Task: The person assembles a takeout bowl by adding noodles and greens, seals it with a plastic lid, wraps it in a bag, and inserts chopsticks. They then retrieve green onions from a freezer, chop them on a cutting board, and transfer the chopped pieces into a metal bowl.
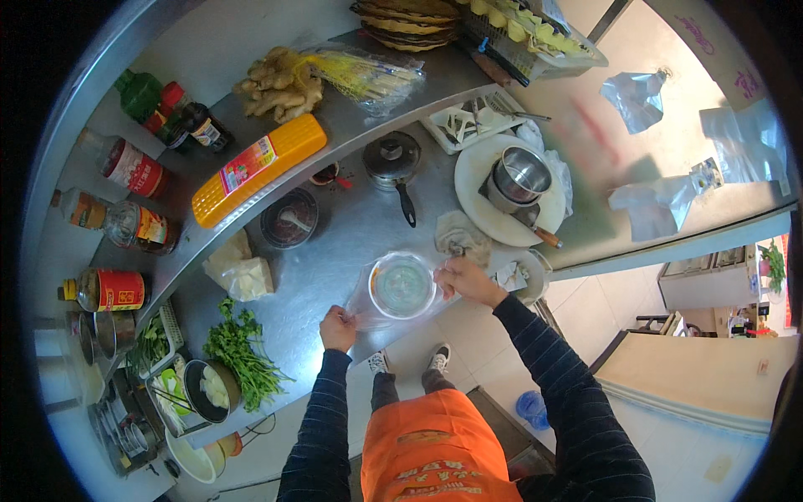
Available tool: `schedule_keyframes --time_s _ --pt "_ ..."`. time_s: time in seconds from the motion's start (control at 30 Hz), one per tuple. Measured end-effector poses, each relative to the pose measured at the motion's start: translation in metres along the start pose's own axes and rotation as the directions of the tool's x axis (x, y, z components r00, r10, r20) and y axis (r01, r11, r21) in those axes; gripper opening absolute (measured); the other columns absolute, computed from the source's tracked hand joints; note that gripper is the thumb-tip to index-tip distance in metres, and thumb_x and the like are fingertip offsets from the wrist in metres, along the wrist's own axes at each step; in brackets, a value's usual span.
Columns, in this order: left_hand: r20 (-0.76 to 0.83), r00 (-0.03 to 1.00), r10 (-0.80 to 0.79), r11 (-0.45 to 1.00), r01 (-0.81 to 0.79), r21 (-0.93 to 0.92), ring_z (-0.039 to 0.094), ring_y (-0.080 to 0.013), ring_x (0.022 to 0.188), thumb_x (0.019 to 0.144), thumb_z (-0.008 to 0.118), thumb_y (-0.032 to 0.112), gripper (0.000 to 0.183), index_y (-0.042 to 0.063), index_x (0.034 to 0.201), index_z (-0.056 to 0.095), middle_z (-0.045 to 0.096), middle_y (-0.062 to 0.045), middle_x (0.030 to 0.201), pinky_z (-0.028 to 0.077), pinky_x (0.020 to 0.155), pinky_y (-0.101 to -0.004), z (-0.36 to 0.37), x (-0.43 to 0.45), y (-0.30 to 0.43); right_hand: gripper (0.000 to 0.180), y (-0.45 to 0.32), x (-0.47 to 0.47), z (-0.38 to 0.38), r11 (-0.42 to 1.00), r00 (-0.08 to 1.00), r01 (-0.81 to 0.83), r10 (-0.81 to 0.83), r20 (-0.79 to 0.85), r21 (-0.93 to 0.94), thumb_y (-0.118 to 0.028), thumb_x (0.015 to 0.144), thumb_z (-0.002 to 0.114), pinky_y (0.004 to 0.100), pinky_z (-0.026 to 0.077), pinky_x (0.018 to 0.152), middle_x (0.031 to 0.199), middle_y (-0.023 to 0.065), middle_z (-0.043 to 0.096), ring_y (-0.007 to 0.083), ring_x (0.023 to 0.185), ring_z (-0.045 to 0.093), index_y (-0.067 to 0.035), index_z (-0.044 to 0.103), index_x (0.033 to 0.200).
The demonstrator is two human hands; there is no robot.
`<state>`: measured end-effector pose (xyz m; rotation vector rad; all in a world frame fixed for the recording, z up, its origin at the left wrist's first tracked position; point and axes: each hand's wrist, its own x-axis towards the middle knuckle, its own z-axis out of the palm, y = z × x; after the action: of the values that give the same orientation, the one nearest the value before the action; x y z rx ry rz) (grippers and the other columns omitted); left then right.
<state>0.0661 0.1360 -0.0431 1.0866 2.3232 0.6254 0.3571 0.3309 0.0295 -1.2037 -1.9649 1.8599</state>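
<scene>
A round, clear-lidded tub (403, 285) sits near the front edge of the steel counter (301, 339). Clear plastic sheeting (364, 301), either a bag or film, spreads around and beneath it. My left hand (339, 327) pinches this plastic at the tub's lower left. On the other side, my right hand (467, 279) has its fingers closed on the plastic close to the tub's rim. What is inside the tub is blurred by the lid. A crumpled grey cloth (463, 235) lies just behind my right hand.
Fresh coriander (241, 357) and a pot (212, 390) of pale pieces lie left. Behind are a bowl with a spoon (290, 218), a lidded pan (392, 160) and a round board (467, 182) bearing steel pots and a cleaver. A raised shelf (351, 135) holds bottles and ginger.
</scene>
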Motion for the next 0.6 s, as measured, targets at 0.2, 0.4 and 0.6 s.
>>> schedule_keyframes --time_s 0.2,0.4,0.6 --pt "-0.142 0.986 0.093 0.995 -0.095 -0.007 0.07 -0.035 0.07 0.079 0.07 0.008 0.014 0.007 0.089 0.06 0.069 -0.016 0.073 0.055 0.067 -0.0454 -0.021 0.029 0.024 0.027 -0.031 0.006 -0.01 0.996 0.999 -0.036 0.033 0.03 0.083 -0.026 0.097 0.059 0.0296 0.05 0.059 0.07 0.0075 0.066 0.015 0.062 0.064 -0.002 0.07 0.09" --pt "0.298 0.947 -0.122 0.47 0.319 -0.823 0.066 -0.0186 0.095 0.09 0.072 0.011 0.041 0.006 0.129 0.062 0.07 -0.005 0.106 0.054 0.079 -0.0332 0.027 0.042 -0.007 0.032 -0.017 -0.003 -0.006 0.985 0.986 -0.157 0.16 -0.043 0.067 -0.032 0.093 0.064 0.0302 0.052 0.063 0.071 0.0092 0.066 0.0179 0.066 0.066 0.0 0.069 0.093" --pt "0.158 0.987 -0.039 0.779 0.129 -0.614 0.065 -0.0153 0.078 0.091 0.072 0.013 0.021 -0.002 0.106 0.071 0.073 -0.006 0.091 0.053 0.073 -0.0328 0.061 0.057 -0.03 0.042 0.05 0.029 0.027 0.923 0.962 -0.11 0.005 -0.275 -0.37 -0.039 0.087 0.074 0.0334 0.055 0.062 0.075 0.0113 0.069 0.0202 0.067 0.069 0.001 0.069 0.093"
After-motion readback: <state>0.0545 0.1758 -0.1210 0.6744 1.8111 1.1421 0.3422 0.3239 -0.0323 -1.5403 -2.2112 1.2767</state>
